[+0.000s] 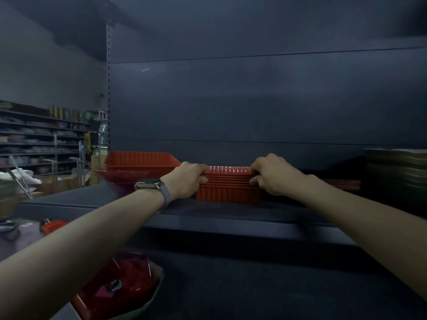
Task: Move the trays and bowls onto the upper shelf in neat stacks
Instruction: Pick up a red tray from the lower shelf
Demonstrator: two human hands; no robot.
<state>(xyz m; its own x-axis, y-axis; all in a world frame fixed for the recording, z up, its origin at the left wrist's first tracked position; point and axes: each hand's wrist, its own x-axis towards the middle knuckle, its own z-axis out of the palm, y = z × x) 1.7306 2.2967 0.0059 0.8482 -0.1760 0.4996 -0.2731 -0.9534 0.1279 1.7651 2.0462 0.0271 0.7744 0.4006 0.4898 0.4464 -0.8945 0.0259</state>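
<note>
A stack of red ribbed trays (228, 187) stands on the dark upper shelf (208, 211) in front of me. My left hand (188, 180), with a watch on the wrist, grips the stack's left end, fingers over the rim and thumb on the side. My right hand (270, 175) grips the near rim further right in the same way. Another red tray stack (141, 161) sits behind and to the left on the same shelf. Low at the left, red trays in clear wrap (120, 289) lie below the shelf.
A dark stack of plates or trays (396, 174) stands at the shelf's right end. The shelf's back panel rises straight behind. A small red item (54, 226) lies on a lower surface at left. Store shelving with goods (41, 139) fills the far left.
</note>
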